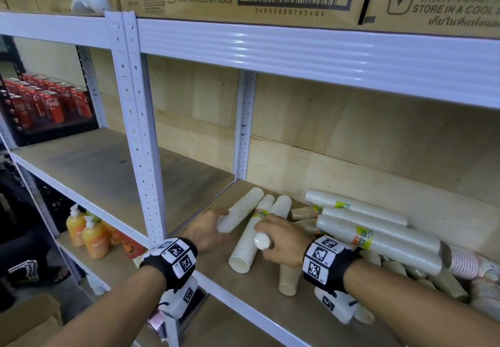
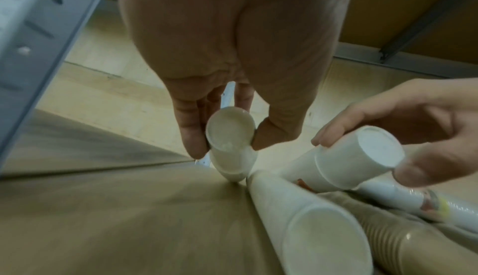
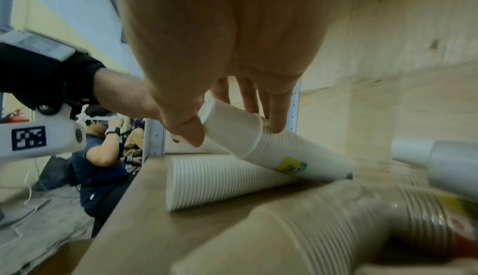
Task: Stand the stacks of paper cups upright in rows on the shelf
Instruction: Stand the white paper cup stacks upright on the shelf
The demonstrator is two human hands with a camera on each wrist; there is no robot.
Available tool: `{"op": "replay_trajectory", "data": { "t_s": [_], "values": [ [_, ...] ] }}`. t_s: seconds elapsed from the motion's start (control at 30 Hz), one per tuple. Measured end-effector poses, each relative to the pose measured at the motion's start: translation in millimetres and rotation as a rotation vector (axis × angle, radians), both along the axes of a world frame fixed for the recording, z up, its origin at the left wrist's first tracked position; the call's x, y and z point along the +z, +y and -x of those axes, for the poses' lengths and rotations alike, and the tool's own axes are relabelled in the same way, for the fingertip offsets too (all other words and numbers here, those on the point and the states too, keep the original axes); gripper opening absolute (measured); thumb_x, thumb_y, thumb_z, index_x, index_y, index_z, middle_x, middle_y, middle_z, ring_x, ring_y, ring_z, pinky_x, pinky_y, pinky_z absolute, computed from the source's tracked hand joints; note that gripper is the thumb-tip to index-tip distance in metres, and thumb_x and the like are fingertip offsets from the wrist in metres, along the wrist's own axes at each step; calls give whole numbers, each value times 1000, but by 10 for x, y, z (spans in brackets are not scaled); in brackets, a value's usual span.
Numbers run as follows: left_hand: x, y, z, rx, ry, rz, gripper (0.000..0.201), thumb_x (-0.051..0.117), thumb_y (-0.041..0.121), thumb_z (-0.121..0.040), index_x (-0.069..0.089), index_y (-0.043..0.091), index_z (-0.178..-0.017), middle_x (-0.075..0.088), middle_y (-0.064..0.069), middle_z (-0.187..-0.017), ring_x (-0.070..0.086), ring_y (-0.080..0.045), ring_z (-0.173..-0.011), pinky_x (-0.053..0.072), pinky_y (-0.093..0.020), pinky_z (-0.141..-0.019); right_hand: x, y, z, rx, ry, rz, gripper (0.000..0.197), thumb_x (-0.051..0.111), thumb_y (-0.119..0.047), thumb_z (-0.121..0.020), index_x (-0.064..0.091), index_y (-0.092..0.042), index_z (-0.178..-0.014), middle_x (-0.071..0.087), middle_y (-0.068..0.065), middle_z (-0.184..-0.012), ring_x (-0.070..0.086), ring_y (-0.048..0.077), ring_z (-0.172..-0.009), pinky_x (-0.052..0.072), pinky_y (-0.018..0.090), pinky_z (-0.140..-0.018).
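Observation:
Three white paper cup stacks lie side by side on the wooden shelf point(image 1: 251, 308). My left hand point(image 1: 219, 222) point(image 2: 229, 144) pinches the near closed end of the leftmost stack point(image 1: 240, 208) point(image 2: 232, 162) between thumb and fingers. My right hand point(image 1: 266, 238) point(image 3: 232, 130) grips the near end of the rightmost stack point(image 1: 281, 206) point(image 3: 284, 154), which is tilted up off the board. Between them the middle stack point(image 1: 247, 241) point(image 3: 220, 181) lies flat with its open mouth facing me. No stack in view stands upright.
A heap of wrapped white cup stacks point(image 1: 378, 238) and brown cup stacks point(image 1: 289, 279) fills the shelf's right side. A white upright post point(image 1: 138, 130) stands left, the upper shelf beam point(image 1: 297, 49) overhead. Cola cans point(image 1: 48, 103) and orange bottles point(image 1: 89, 233) sit far left.

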State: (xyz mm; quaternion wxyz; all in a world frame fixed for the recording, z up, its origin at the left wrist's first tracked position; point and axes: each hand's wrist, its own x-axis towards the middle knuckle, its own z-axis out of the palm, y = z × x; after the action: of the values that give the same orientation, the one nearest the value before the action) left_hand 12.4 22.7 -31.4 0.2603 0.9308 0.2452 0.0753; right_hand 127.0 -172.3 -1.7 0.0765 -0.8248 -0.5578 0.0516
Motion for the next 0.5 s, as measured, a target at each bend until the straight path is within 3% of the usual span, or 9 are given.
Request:
{"op": "replay_trajectory", "data": {
  "t_s": [0.13, 0.27, 0.37, 0.5],
  "values": [
    [366, -20, -41, 25, -60, -71, 59, 69, 27, -78, 54, 24, -135, 67, -7, -117, 65, -20, -90, 55, -28, -76, 293, 5, -81, -44, 24, -194, 26, 61, -27, -81, 57, -27, -107, 57, -6, -108, 58, 16, -97, 52, 40, -83],
    [732, -66, -86, 9, -153, -138, 50, 68, 25, -78, 62, 19, -127, 70, -8, -106, 66, -22, -85, 56, -30, -75, 576, -14, -245, -118, -47, -291, 36, 54, -27, -93, 50, -18, -128, 59, 4, -119, 61, 24, -100, 51, 35, -84],
    [951, -99, -171, -3, -260, -156, 43, 66, 21, -78, 64, 20, -121, 71, -6, -106, 66, -23, -88, 56, -30, -75, 764, -40, -384, -222, -78, -334, 38, 48, -26, -98, 44, -13, -133, 56, 10, -126, 60, 30, -104, 50, 36, -86],
    [1115, -110, -349, -22, -373, -177, 40, 64, 19, -78, 66, 20, -118, 70, -3, -114, 65, -22, -97, 54, -28, -80, 981, -99, -566, -311, -76, -412, 31, 47, -23, -99, 47, -8, -127, 58, 14, -120, 59, 32, -105, 49, 38, -87]
  ]
}}
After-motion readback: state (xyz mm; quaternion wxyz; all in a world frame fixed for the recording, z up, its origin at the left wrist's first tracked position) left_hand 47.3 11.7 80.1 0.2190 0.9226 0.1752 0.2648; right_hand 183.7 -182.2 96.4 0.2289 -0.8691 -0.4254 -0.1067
